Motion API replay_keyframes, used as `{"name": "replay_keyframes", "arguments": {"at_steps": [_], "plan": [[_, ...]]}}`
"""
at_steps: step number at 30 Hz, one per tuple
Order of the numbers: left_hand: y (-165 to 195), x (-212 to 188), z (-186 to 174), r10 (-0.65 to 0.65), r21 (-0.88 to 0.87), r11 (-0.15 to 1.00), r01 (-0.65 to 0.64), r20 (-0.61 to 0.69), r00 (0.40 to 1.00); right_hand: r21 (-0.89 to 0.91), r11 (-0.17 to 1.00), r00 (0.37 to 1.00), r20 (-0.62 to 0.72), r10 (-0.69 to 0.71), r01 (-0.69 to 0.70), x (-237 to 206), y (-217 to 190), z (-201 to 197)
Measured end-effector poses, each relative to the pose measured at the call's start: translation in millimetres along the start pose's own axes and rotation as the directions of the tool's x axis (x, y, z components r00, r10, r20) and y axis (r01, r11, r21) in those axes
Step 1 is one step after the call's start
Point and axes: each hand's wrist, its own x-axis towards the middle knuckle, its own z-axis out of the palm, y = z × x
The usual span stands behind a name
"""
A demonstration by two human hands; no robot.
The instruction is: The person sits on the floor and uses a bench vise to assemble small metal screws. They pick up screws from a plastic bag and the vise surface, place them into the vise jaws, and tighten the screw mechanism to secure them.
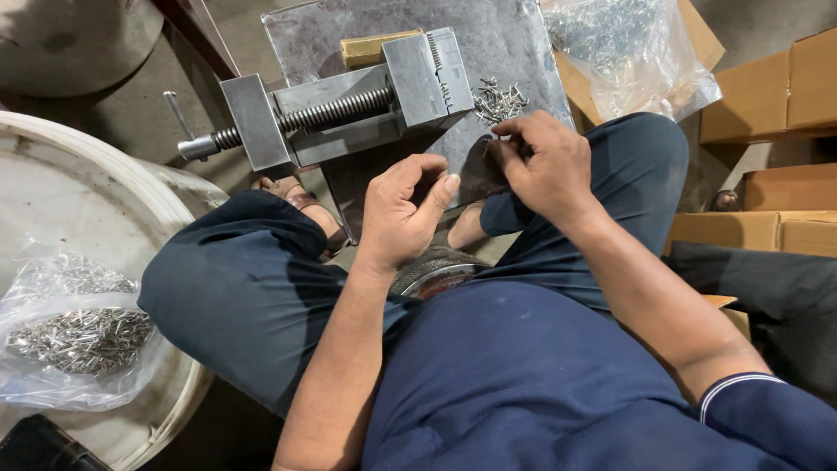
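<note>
Pins lie loose on steel plate beside vise, just ahead of right hand, fingertips pinched, contents unclear. Left hand curled, farther back.

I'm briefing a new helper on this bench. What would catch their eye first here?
The grey steel vise on a metal plate at top centre stands out, a small heap of metal pins beside its jaw. Just below, the left hand and right hand work close together. A clear bag of pins lies at left.
</note>
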Motion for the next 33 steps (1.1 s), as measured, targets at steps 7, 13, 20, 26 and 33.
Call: {"name": "replay_keyframes", "arguments": {"at_steps": [7, 13, 20, 26, 33], "plan": [[1, 2, 1, 0.044, 0.051, 0.998, -0.044, -0.009, 0.999, 0.08, 0.995, 0.997, -0.044, -0.061, 0.064, 5, -11, -1], [0, 2, -1, 0.135, 0.156, 0.977, -0.145, 0.077, 0.988, 0.281, 0.955, 0.995, -0.054, -0.086, 0.098, -7, -37, 1], [0, 3, -4, 0.08, 0.191, 0.977, -0.096, 0.089, 0.993, 0.752, 0.562, 0.932, 0.347, 0.104, -0.343, -1, -34, -1], [-2, 0, -2, 0.06, 0.107, 0.992, -0.062, 0.02, 0.998, 0.57, 0.764, 0.907, 0.418, 0.049, -0.304, 17, -29, -15], [7, 0, -5, -0.117, 0.015, 0.993, 0.117, -0.005, 0.993, 0.202, 0.945, 0.967, -0.046, -0.252, 0.256, 51, -51, -26]]}}
